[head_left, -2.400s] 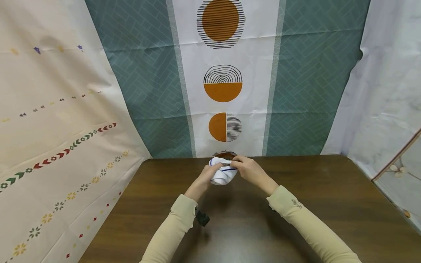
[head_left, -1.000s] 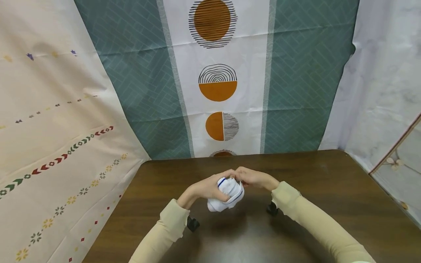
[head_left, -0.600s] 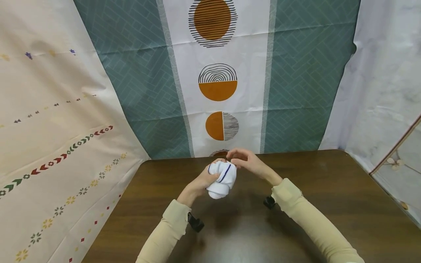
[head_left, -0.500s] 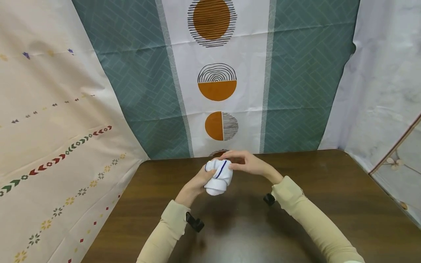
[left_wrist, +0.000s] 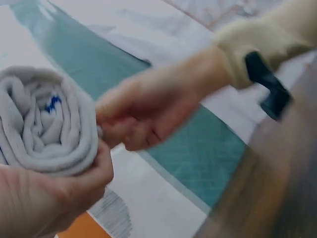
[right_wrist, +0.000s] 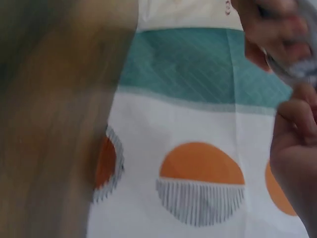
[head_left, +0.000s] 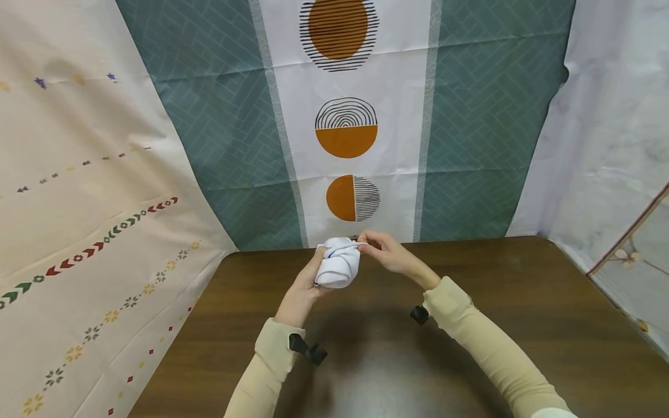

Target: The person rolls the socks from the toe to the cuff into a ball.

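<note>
A white towel with a thin blue stripe (head_left: 338, 270), rolled into a tight bundle, is held in the air near the far edge of the table. My left hand (head_left: 305, 283) grips it from the left, thumb across its side. From the right, my right hand (head_left: 389, 253) pinches a bit of the towel's edge between thumb and fingers. In the left wrist view the end of the rolled towel (left_wrist: 47, 121) shows spiral layers with a blue patch inside. Both hands are blurred in the right wrist view, where the towel is mostly cut off.
Below the hands lies a dark brown wooden table (head_left: 376, 354). Behind it hangs a green and white cloth (head_left: 470, 145) with orange circles. A cream patterned cloth (head_left: 94, 203) hangs at the left, a pale marbled one (head_left: 617, 133) at the right.
The rolled towel has been turned over in my left hand and lifted slightly, a little toward the left. My right fingers, loosely spread around it before, now pinch its edge.
</note>
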Available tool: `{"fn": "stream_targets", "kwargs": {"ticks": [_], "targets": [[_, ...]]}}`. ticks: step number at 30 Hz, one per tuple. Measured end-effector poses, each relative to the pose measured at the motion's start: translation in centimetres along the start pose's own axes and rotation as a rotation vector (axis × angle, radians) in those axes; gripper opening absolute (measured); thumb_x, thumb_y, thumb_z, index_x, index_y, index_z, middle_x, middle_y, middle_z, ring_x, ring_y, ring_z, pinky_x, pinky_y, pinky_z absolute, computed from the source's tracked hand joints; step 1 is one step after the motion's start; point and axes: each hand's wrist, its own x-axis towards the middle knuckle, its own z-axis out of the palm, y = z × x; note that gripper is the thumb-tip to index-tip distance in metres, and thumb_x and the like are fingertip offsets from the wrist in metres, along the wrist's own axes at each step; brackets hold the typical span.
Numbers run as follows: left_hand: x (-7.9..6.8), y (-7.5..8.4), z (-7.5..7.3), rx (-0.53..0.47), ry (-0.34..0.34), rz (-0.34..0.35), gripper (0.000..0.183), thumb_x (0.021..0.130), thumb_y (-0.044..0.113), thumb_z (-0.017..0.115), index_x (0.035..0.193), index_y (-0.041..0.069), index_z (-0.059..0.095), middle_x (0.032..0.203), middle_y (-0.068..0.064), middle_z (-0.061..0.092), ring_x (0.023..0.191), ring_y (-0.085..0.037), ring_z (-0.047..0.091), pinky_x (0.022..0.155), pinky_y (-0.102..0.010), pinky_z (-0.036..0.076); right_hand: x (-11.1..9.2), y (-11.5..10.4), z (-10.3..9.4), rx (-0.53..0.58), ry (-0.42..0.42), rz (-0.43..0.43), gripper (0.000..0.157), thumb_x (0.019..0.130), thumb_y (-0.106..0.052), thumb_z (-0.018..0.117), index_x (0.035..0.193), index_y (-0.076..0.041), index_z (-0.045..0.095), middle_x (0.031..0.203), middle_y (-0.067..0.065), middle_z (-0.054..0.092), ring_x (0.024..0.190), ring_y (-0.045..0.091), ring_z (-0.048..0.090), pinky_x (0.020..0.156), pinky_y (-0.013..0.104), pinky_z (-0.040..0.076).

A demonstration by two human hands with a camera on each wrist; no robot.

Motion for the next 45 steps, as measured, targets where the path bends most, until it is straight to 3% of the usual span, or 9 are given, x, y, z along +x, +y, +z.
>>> {"fn": "stream_targets", "kwargs": {"ticks": [3, 6, 12, 17, 20, 24, 31, 39, 45], "targets": [[0.3, 0.7, 0.8, -0.120, 0.027, 0.045, 0.021, 0.094, 0.028, 0.052, 0.104, 0.010, 0.056, 0.091, 0.002, 0.065, 0.078, -0.008, 0.063, 0.071, -0.022, 0.051, 0.1, 0.1, 0.8, 0.039, 0.100, 0.002, 0.008, 0.097, 0.001, 0.050, 0.089, 0.003, 0.052, 0.071, 0.000, 0.043, 0.060, 0.009, 0.041, 0.055, 0.021, 0.034], [0.7, 1.0, 1.2, -0.188, 0.060, 0.064, 0.023, 0.097, 0.028, 0.044, 0.099, 0.011, 0.060, 0.090, 0.001, 0.066, 0.078, -0.008, 0.064, 0.071, -0.023, 0.052, 0.1, -0.1, 1.5, 0.048, 0.167, 0.021, 0.009, 0.097, -0.001, 0.051, 0.089, 0.002, 0.052, 0.067, -0.002, 0.040, 0.055, 0.008, 0.038, 0.052, 0.021, 0.032], [1.6, 0.6, 0.9, -0.186, 0.133, 0.127, 0.025, 0.101, 0.030, 0.038, 0.107, 0.010, 0.051, 0.092, 0.000, 0.064, 0.080, -0.009, 0.063, 0.072, -0.023, 0.052, 0.1, 0.0, 2.6, 0.021, 0.145, 0.057, 0.026, 0.095, -0.024, 0.062, 0.102, 0.001, 0.055, 0.080, 0.000, 0.049, 0.066, 0.007, 0.044, 0.060, 0.022, 0.038], [2.4, 0.0, 0.6, -0.241, 0.168, 0.226, 0.020, 0.099, 0.021, 0.038, 0.109, 0.007, 0.047, 0.096, -0.001, 0.059, 0.082, -0.010, 0.061, 0.072, -0.022, 0.052, 0.3, -0.4, 4.0, -0.173, 0.161, 0.106, 0.052, 0.076, -0.039, 0.081, 0.111, -0.007, 0.058, 0.100, 0.004, 0.061, 0.087, 0.014, 0.054, 0.076, 0.026, 0.046], [2.8, -0.3, 0.7, -0.239, 0.157, 0.319, 0.021, 0.097, 0.019, 0.036, 0.111, 0.007, 0.045, 0.100, -0.002, 0.057, 0.084, -0.011, 0.061, 0.074, -0.023, 0.052, 0.8, -0.8, 4.8, -0.322, 0.227, 0.106, 0.047, 0.077, -0.033, 0.080, 0.112, -0.009, 0.059, 0.101, 0.005, 0.066, 0.089, 0.016, 0.056, 0.078, 0.029, 0.047], [3.2, -0.2, 1.0, -0.221, 0.118, 0.414, 0.024, 0.093, 0.021, 0.035, 0.108, 0.007, 0.048, 0.099, 0.000, 0.058, 0.084, -0.010, 0.060, 0.075, -0.022, 0.050, 1.7, -1.5, 5.1, -0.377, 0.276, 0.043, 0.038, 0.082, -0.021, 0.075, 0.113, -0.006, 0.059, 0.099, 0.008, 0.067, 0.085, 0.019, 0.058, 0.076, 0.034, 0.048], [2.9, 0.8, 0.8, -0.257, 0.056, 0.332, 0.026, 0.091, 0.027, 0.035, 0.107, 0.009, 0.045, 0.099, 0.000, 0.055, 0.084, -0.011, 0.058, 0.074, -0.023, 0.048, 2.8, -1.9, 5.0, -0.371, 0.247, -0.002, 0.034, 0.085, -0.016, 0.070, 0.115, -0.006, 0.059, 0.102, 0.008, 0.068, 0.089, 0.019, 0.061, 0.079, 0.036, 0.050], [3.4, 0.7, 1.8, -0.295, 0.274, 0.518, 0.021, 0.092, 0.025, 0.034, 0.095, 0.009, 0.047, 0.091, 0.000, 0.055, 0.077, -0.011, 0.057, 0.069, -0.024, 0.047, 3.2, -1.3, 7.3, -0.295, 0.463, -0.022, 0.013, 0.080, -0.006, 0.069, 0.088, -0.007, 0.059, 0.076, 0.005, 0.059, 0.068, 0.014, 0.049, 0.060, 0.024, 0.040], [4.1, 0.6, 1.5, -0.338, 0.394, 0.575, 0.020, 0.091, 0.026, 0.035, 0.088, 0.010, 0.047, 0.086, 0.002, 0.054, 0.073, -0.010, 0.054, 0.067, -0.023, 0.045, 3.5, -1.7, 8.9, -0.347, 0.635, 0.037, 0.014, 0.076, -0.011, 0.075, 0.072, -0.009, 0.062, 0.064, 0.003, 0.059, 0.061, 0.012, 0.048, 0.054, 0.025, 0.038]]}}
